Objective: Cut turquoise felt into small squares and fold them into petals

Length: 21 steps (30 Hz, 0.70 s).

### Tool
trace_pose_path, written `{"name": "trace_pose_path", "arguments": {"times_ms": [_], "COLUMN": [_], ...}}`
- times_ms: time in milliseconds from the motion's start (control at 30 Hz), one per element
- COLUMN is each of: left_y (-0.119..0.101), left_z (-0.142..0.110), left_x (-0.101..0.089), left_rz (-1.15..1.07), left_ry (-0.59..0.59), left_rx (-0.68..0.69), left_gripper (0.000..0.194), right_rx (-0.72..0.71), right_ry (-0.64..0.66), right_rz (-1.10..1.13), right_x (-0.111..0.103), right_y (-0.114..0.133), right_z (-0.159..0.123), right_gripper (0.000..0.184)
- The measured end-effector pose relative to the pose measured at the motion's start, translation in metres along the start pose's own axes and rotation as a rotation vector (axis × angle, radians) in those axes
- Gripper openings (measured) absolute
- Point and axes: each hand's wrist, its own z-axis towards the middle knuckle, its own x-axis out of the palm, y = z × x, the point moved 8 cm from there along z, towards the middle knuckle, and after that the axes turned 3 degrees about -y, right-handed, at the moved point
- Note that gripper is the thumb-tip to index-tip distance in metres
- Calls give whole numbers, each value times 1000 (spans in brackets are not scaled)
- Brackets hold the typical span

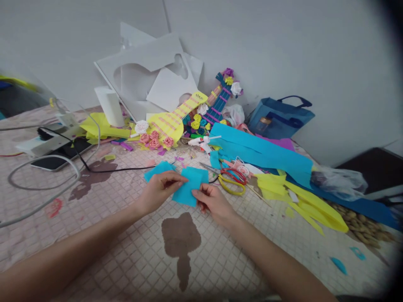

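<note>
A blue crepe paper piece (186, 195) is held up in front of me between both hands. My left hand (160, 188) pinches its upper left side between thumb and fingers. At the lower right edge, my right hand (215, 203) grips it, thumb on the near face and fingers curled behind. More blue paper shows at its upper right; I cannot tell if it is a separate layer. Behind my left hand lies a stack of blue paper pieces (160, 167). Scissors (231, 181) with red and yellow handles rest just beyond my right hand.
A white glue gun (203, 143) lies past the scissors, beside a long blue paper sheet (258, 147). Yellow paper (302, 201) spreads to the right. Decorated yellow (170, 123) and dark blue (218, 105) paper guitars stand behind. Left are a power strip (47, 140) and cables.
</note>
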Motion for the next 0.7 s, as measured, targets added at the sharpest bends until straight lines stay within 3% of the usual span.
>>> {"name": "trace_pose_path", "arguments": {"times_ms": [133,300,500,700], "left_y": [-1,-1,3,0], "left_z": [1,1,-2,-7], "left_x": [-4,-5,1,12], "left_rz": [14,25,-15,-14], "left_ry": [-30,-46,-15,90], "left_rx": [5,4,-14,-66], "left_gripper": [16,16,17,28], "right_rx": [31,6,-59,-140], "right_ry": [74,78,-81,-141], "right_rz": [-27,-19,105,30], "right_x": [8,10,-3,-10], "right_y": [-4,-2,4,9], "right_z": [-3,-4,1,3], "right_gripper": [38,37,34,29]}}
